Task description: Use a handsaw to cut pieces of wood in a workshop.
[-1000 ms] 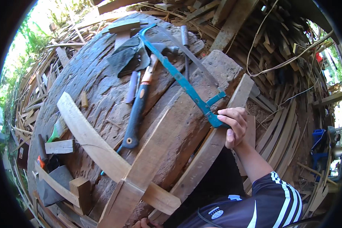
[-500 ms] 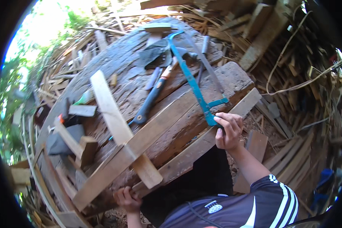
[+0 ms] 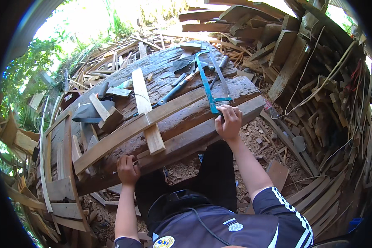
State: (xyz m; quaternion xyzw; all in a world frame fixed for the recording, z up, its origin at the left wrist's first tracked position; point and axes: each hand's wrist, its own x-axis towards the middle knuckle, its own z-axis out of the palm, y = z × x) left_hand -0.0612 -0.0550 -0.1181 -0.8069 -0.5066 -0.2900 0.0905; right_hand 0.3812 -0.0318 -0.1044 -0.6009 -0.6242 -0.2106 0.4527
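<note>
Boards already lay crossed; the right hand gripped the saw off them, the left hand curled, hold unclear.

Background sky is bleached white by daylight at the upper left, with the green foliage beneath it partly washed out. The thick wooden slab is lit softly, and the blue hacksaw is rendered fairly sharply. Heaped timber at right is left in shade; folds in the black trousers are swallowed. Outer boards are bowed by fisheye distortion, ringed by black vignetting.
</note>
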